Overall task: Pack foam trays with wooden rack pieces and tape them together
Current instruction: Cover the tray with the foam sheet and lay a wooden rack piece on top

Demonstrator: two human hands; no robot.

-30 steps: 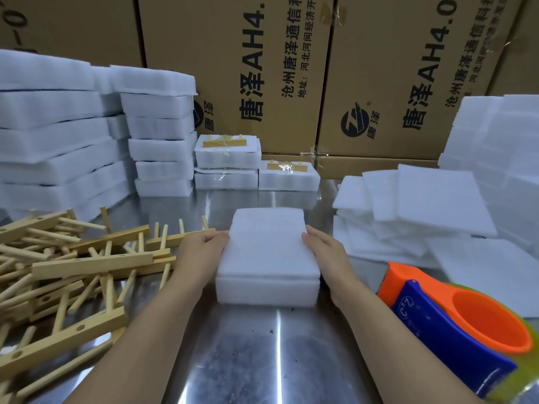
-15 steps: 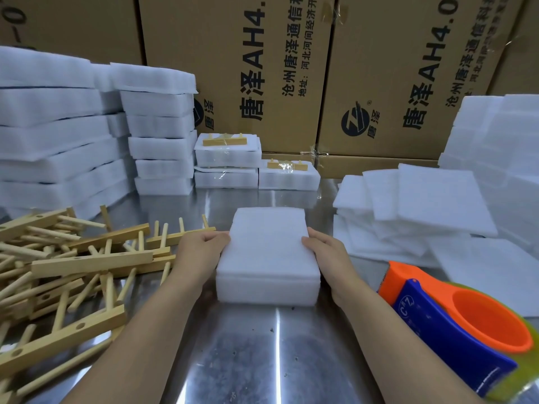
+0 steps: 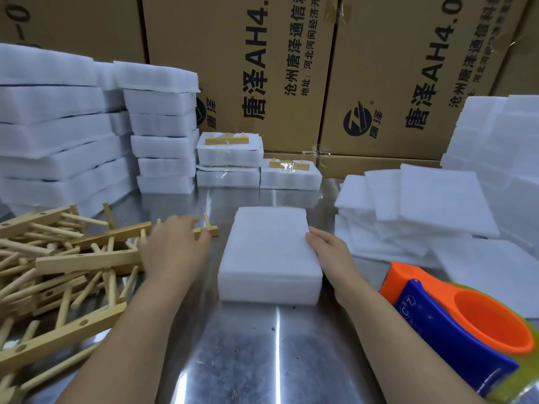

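Foam trays are lying between the hands, long axis pointing away from the person. Right hand is touching their right edge, fingers straight; left hand is hovering spread over wooden rack pieces.

Left hand spread, right hand straight-fingered; we log neither as gripping.
Left: palm down, fingers loosely apart, outline blurred. Right: fingers close together, pointing forward, thumb alongside. We see the left forearm and right forearm bare, entering from the lower edge.
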